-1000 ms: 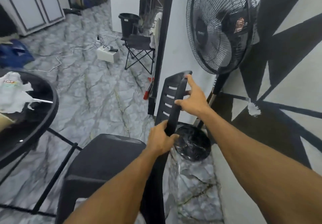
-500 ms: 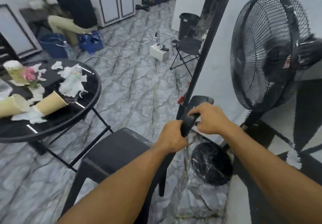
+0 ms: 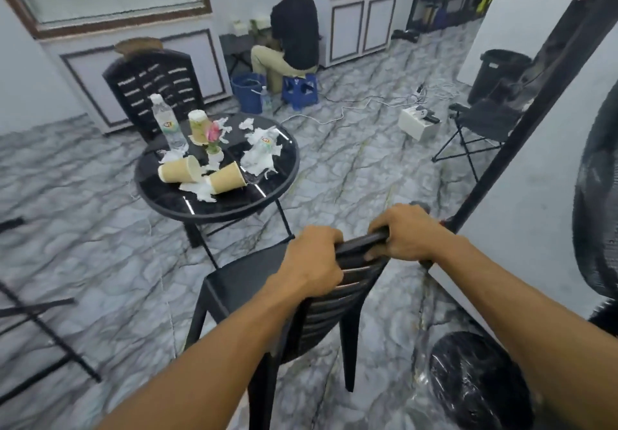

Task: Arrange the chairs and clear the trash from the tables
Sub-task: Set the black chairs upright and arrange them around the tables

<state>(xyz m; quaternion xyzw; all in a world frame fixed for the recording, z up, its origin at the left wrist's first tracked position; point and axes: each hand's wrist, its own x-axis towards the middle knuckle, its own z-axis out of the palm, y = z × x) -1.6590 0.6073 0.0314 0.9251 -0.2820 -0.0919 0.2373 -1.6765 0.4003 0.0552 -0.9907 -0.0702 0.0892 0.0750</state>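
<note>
Black chair (image 3: 267, 282) sits near the round table (image 3: 287, 175), not pushed in yet. Left hand (image 3: 314, 262) and right hand (image 3: 406, 232) both grip its top. Cups (image 3: 177, 170) and tissues (image 3: 261, 158) are not cleared.

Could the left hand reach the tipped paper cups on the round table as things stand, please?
Probably not: the left hand grips the back of the chair, and the cups lie on the table, beyond the chair's seat.

Perhaps a café: littered table (image 3: 230, 203), paper cups (image 3: 179, 170)
</note>
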